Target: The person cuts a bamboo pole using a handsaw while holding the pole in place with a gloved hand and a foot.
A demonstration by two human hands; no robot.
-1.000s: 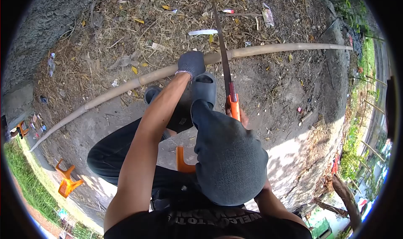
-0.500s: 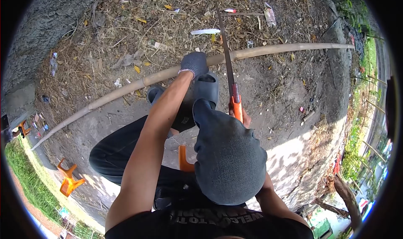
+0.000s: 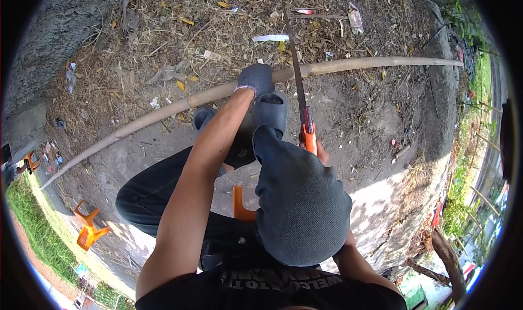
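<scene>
A long, slightly curved bamboo pole (image 3: 354, 65) lies across the ground in front of me. My left hand (image 3: 256, 79), in a dark grey glove, is closed around the pole just left of the saw. The saw (image 3: 299, 87) has a long, narrow dark blade that lies across the pole near one of its nodes. Its orange handle (image 3: 310, 141) is gripped by my right hand (image 3: 322, 154), which is bare and partly hidden behind my raised knee (image 3: 305, 206). One foot, in a grey clog (image 3: 271, 113), is right beside the pole below my left hand.
Dry leaves, twigs and litter, including a white strip (image 3: 270, 38) and a plastic wrapper (image 3: 356, 18), cover the ground beyond the pole. An orange plastic object (image 3: 89, 226) stands at left. A rough wall (image 3: 60, 32) rises at upper left, and a tree trunk (image 3: 449, 258) is at lower right.
The view has shifted slightly, so the scene sits a little further right. Both hands keep their holds, and the saw blade remains across the pole at about the same spot.
</scene>
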